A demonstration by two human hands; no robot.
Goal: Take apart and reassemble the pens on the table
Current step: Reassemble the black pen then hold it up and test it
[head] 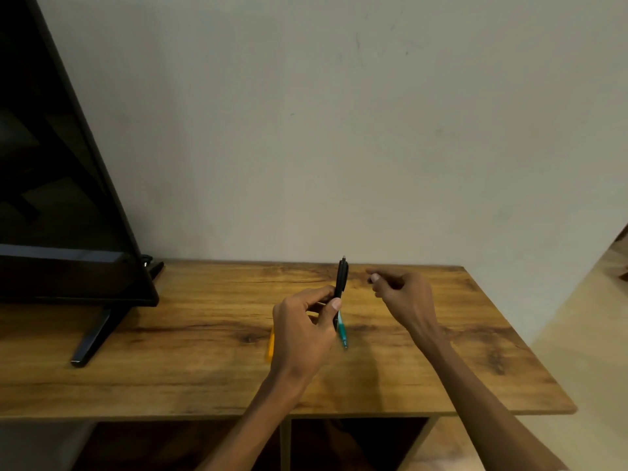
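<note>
My left hand (pixel 302 331) grips a black pen (pixel 341 278) between thumb and fingers and holds it nearly upright above the wooden table (pixel 190 338). The pen's pale button end points up. My right hand (pixel 404 297) hovers just right of the pen and does not touch it. Its fingers are curled, with the thumb against the forefinger. I cannot make out whether something small is pinched there. A teal pen (pixel 342 333) lies on the table under my left hand. An orange pen (pixel 271 346) lies to the left, mostly hidden by that hand.
A black flat screen (pixel 61 198) on angled feet (pixel 91 338) stands at the table's left end. A plain wall runs behind the table. The table's right edge (pixel 530 338) drops to a light floor, and open shelf compartments (pixel 356 443) sit below the front edge.
</note>
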